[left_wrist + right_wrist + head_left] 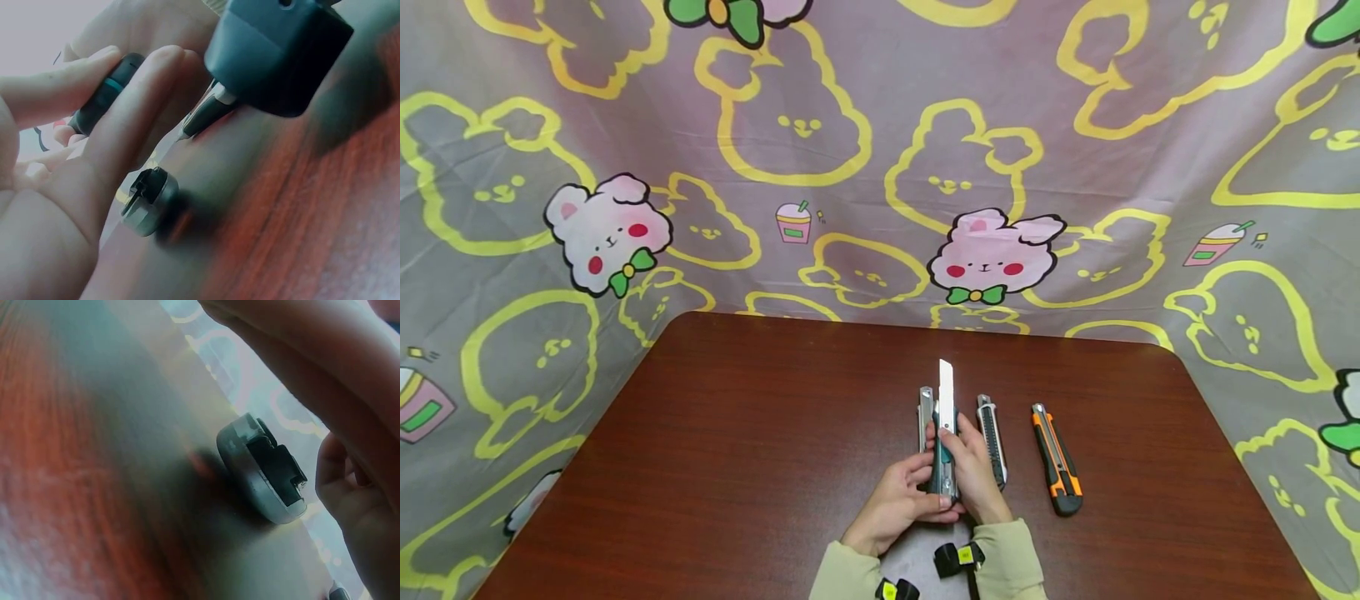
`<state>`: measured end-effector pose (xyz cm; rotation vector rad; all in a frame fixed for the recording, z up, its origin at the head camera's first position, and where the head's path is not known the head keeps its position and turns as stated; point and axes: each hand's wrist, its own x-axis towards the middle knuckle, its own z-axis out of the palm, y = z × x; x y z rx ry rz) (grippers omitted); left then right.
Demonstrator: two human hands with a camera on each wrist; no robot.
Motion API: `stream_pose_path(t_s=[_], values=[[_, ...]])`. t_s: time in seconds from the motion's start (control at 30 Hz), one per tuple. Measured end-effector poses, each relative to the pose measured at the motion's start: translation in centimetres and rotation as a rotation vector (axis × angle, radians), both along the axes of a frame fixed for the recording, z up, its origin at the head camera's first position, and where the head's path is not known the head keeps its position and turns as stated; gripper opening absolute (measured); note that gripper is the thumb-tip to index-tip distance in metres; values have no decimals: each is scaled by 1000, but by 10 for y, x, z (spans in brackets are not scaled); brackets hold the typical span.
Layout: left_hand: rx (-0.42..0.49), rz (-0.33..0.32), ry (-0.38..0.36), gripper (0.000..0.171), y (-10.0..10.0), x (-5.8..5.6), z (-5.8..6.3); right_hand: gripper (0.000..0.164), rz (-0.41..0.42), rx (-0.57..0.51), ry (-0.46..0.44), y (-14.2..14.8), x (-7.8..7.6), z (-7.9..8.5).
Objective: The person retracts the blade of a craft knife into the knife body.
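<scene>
A teal-and-black utility knife (pixel 944 475) points away from me in the head view, its long pale blade (pixel 947 387) out. My left hand (pixel 895 504) holds the lower end, thumb across the butt. The right hand (pixel 976 473) grips the knife from the other side, thumb on its upper face near the base of the blade. In the left wrist view, a dark rounded end of the knife (pixel 103 100) with a teal band shows between fingers. Just left of the held knife lies a silver utility knife (pixel 925 417), partly covered by the hands.
A grey-and-black utility knife (pixel 992 442) lies close to the right hand. Farther right is an orange-and-black one (pixel 1057 462). All lie on a dark red-brown table (pixel 737 450), with a patterned cloth (pixel 850 200) rising around its back and sides. Black straps (pixel 958 558) circle both wrists.
</scene>
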<state>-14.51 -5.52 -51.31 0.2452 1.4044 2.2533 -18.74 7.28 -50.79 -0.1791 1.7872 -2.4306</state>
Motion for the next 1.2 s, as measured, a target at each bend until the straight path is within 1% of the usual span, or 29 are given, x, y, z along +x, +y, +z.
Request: stream_pose_path(t_s=[0.3,0.57,0.9,1.2], values=[[8,-6,4,61,-1,-2,1,31,6,7,-8,-1,0,3],[13,-7,-4,60,-2,-2,2,32,11,-10,-15,-1,0,4],[22,-8,-3,59,-3,-3,1,30,23,-38,15,-1,0,3],[21,-7,1,58,-3,-4,0,32,33,-38,4,-1,0,3]])
